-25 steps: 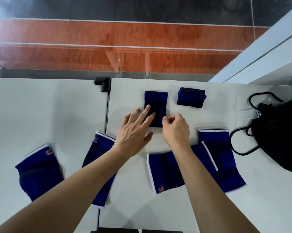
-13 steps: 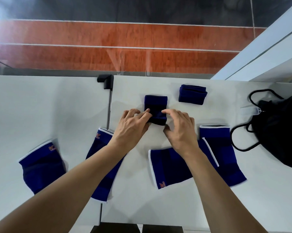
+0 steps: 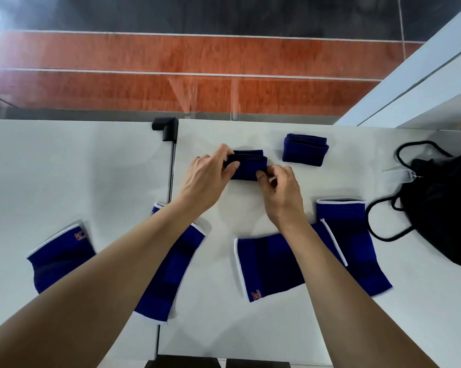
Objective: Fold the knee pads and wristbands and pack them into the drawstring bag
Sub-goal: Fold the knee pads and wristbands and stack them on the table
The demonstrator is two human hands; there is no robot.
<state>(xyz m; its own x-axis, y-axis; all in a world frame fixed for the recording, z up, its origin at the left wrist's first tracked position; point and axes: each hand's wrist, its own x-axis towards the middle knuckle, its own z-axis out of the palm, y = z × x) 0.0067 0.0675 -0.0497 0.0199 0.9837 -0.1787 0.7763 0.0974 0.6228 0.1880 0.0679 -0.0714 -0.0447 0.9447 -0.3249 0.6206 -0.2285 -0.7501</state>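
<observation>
Two white tabletops stood edge to edge, the left tabletop (image 3: 64,168) and the right tabletop (image 3: 250,330), with a dark seam between them and a black bracket (image 3: 167,128) at the seam's far end. Beyond them the floor (image 3: 171,57) ran in broad red-orange bands split by thin pale lines, then turned dark grey farther off. A white ledge (image 3: 423,83) cut in slantwise at the right. Toward the far side of the right tabletop, the person's left hand (image 3: 206,176) and right hand (image 3: 281,192) met on a navy wristband (image 3: 249,166). The left grip was curled round its left end and the right grip pinched its near right corner (the band lay doubled, its layers showing along the top). A second wristband (image 3: 305,150), folded, lay just to the right, apart from both hands. Four blue knee pads with white trim lay flat nearer the person. The far-left knee pad (image 3: 60,257) was on the left tabletop and the second knee pad (image 3: 171,272) lay across the seam beneath the left forearm. The third knee pad (image 3: 266,266) lay beneath the right forearm, its edge overlapping the fourth knee pad (image 3: 357,243). The black drawstring bag (image 3: 444,208) slumped at the right edge, cords looped on the surface, with a clear plastic tag (image 3: 398,175) beside it.
</observation>
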